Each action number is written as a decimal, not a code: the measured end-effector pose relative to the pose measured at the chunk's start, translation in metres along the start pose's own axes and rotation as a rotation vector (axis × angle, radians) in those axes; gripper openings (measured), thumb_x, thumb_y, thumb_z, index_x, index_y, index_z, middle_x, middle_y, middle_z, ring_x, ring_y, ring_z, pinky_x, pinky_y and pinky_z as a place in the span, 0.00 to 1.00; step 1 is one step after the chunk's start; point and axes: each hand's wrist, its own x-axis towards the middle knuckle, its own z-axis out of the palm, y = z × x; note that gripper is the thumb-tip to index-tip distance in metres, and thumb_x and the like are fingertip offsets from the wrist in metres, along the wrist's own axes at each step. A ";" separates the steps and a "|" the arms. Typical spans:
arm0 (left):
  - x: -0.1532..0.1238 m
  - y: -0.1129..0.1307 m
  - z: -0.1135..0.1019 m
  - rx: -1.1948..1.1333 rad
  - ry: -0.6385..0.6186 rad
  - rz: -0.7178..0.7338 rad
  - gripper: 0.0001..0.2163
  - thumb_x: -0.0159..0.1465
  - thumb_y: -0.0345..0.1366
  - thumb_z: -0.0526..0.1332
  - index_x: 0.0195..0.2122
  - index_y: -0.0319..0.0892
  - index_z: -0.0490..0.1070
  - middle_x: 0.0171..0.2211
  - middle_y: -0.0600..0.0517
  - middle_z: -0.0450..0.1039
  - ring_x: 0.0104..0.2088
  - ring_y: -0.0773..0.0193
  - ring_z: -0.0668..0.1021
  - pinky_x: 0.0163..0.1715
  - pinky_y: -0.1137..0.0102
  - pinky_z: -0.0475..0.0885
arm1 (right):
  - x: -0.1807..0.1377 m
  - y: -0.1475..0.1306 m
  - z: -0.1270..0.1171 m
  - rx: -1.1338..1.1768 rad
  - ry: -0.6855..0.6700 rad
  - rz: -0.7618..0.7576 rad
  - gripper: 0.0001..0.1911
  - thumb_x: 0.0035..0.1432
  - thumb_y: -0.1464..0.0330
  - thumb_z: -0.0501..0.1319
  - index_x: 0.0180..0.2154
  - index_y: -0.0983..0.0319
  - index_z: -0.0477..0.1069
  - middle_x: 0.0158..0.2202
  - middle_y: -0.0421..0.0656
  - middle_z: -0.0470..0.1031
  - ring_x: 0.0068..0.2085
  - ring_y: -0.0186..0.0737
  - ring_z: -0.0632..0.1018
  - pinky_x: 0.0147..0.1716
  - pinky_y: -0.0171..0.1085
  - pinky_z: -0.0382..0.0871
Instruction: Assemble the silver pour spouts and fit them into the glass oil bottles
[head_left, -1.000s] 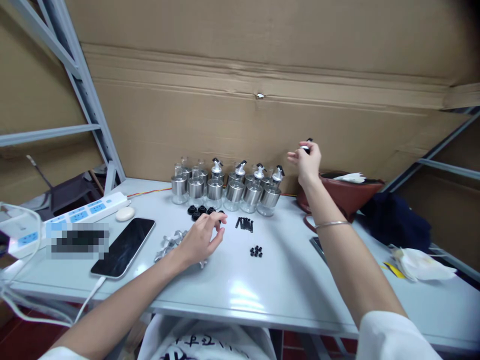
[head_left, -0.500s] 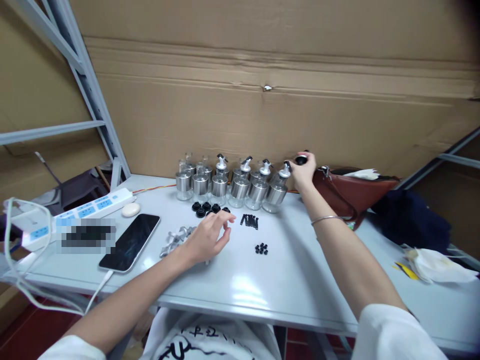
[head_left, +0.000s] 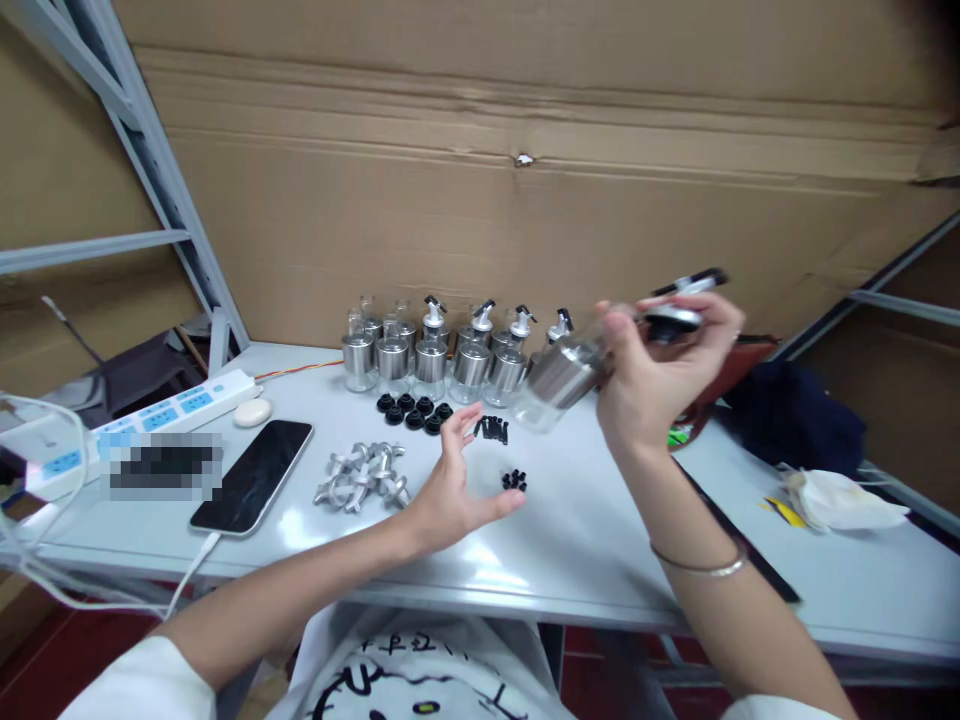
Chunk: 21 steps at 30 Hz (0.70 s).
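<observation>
My right hand (head_left: 652, 385) holds a glass oil bottle (head_left: 559, 380) with a steel sleeve, tilted and raised off the table. A silver pour spout (head_left: 671, 315) with a black stopper and black lever is in the same hand; it looks apart from the bottle's neck. My left hand (head_left: 450, 495) is open over the table, thumb and fingers spread, with nothing in it. Near its fingers lie small black caps (head_left: 514, 480) and short black sticks (head_left: 493, 429). Black stopper rings (head_left: 415, 412) and silver spout pieces (head_left: 361, 476) are grouped to the left.
Rows of similar bottles (head_left: 392, 362) stand at the back, several with spouts fitted. On the left are a phone (head_left: 253, 476), a power strip (head_left: 169, 408) and a white round case (head_left: 253, 412). A dark blue cloth (head_left: 795, 415) and white wrapping (head_left: 851, 500) lie at right.
My right hand has come back from the rear right of the table, lifting a bottle along with the spout. My left hand has moved right and spread open, uncovering the silver pieces.
</observation>
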 end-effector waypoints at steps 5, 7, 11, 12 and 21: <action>0.018 0.000 -0.003 -0.243 -0.044 -0.215 0.39 0.45 0.43 0.71 0.55 0.41 0.55 0.54 0.39 0.65 0.52 0.50 0.71 0.52 0.55 0.66 | -0.050 -0.015 0.014 0.068 -0.243 0.421 0.16 0.54 0.66 0.62 0.40 0.53 0.55 0.37 0.38 0.63 0.38 0.35 0.76 0.45 0.43 0.74; 0.017 0.003 -0.004 -0.308 -0.121 -0.299 0.29 0.43 0.43 0.71 0.44 0.38 0.65 0.40 0.45 0.73 0.40 0.57 0.76 0.42 0.63 0.71 | -0.062 -0.018 0.017 0.084 -0.304 0.527 0.18 0.53 0.65 0.63 0.40 0.53 0.55 0.39 0.40 0.63 0.37 0.36 0.76 0.42 0.42 0.75; 0.004 0.001 -0.002 -0.530 -0.183 -0.435 0.18 0.42 0.40 0.70 0.32 0.36 0.70 0.27 0.51 0.73 0.29 0.63 0.75 0.32 0.69 0.69 | -0.078 -0.022 0.018 0.070 -0.396 0.643 0.17 0.53 0.62 0.63 0.39 0.54 0.55 0.42 0.42 0.64 0.35 0.37 0.76 0.39 0.42 0.76; 0.001 0.000 -0.002 -0.591 -0.187 -0.463 0.18 0.42 0.38 0.70 0.33 0.36 0.70 0.27 0.50 0.74 0.29 0.62 0.76 0.33 0.68 0.70 | -0.081 -0.022 0.017 0.062 -0.403 0.640 0.17 0.53 0.62 0.63 0.39 0.55 0.56 0.43 0.42 0.64 0.35 0.37 0.76 0.40 0.42 0.76; -0.004 -0.014 0.002 -0.735 -0.186 -0.534 0.15 0.41 0.31 0.67 0.32 0.35 0.71 0.27 0.49 0.76 0.27 0.60 0.78 0.32 0.67 0.71 | -0.094 -0.015 0.011 0.029 -0.447 0.592 0.22 0.55 0.64 0.61 0.50 0.52 0.55 0.52 0.47 0.63 0.41 0.41 0.77 0.38 0.42 0.76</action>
